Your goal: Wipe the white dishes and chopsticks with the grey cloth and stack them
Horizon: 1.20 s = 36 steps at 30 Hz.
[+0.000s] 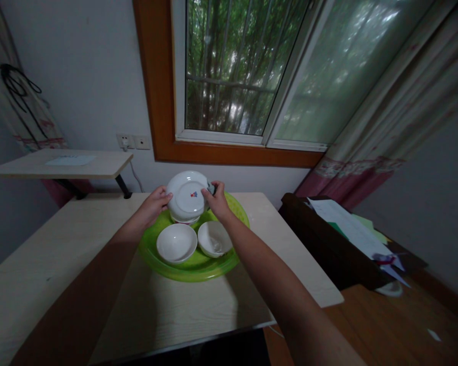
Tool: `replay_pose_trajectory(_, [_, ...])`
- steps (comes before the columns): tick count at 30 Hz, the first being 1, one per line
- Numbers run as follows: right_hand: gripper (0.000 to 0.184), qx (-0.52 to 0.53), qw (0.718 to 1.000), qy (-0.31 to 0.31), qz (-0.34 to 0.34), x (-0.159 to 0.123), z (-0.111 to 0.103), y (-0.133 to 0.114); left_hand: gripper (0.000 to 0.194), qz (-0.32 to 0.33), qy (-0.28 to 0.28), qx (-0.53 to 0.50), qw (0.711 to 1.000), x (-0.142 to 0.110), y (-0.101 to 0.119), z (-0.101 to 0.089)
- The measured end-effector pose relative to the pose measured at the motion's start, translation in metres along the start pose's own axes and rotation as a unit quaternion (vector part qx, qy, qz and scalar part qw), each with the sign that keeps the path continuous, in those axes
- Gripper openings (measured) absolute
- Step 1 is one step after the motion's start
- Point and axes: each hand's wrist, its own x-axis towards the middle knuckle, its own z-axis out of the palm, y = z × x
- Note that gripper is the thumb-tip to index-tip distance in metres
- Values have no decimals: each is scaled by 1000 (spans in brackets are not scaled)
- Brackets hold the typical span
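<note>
A white plate (187,195) is held up on edge, its underside with a small red and blue mark facing me. My left hand (158,201) is closed on its left rim. At the right rim, my right hand (217,199) is closed on the plate too, thumb on the underside. A bit of grey-green material (210,188), perhaps cloth, shows by the right fingers. Below is a green round tray (191,275). Two white bowls sit in it, a left bowl (176,243) and a right bowl (215,238). Another white dish, mostly hidden, is behind the plate.
The tray stands on a pale wooden table (110,305). On the left is a raised shelf (61,165) with a paper sheet. A wall socket (133,142) with a cord and a barred window are behind. To the right, papers (347,223) lie on a dark cabinet.
</note>
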Motion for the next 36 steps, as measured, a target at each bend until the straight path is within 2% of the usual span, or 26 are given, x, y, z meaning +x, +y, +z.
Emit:
replay_pose_trajectory(5, [45, -14, 999, 17, -34, 1, -2, -3, 48, 25, 2, 66, 998, 3, -3, 5])
replay_pose_trajectory(12, [41, -51, 992, -17, -110, -4, 2, -10, 55, 82, 37, 156, 984, 10, -7, 3])
replay_pose_trajectory(16, [37, -76, 985, -22, -155, -5, 3, -10, 57, 86, 49, 178, 979, 8, -8, 2])
replay_pose_trajectory(20, [35, -97, 981, -31, -168, -5, 1, -13, 59, 78, 73, 165, 980, 4, -4, 5])
replay_pose_trajectory(26, [33, -103, 979, -40, -169, -6, -2, -21, 79, 109, 91, 216, 966, 2, -1, 5])
replay_pose_trajectory(31, [32, -104, 975, -44, -189, -5, 0, -21, 67, 161, 69, 263, 949, 0, 4, 4])
replay_pose_trajectory(36, [33, -95, 971, -48, -212, -3, 1, -18, 64, 172, 58, 294, 938, 2, 2, 2])
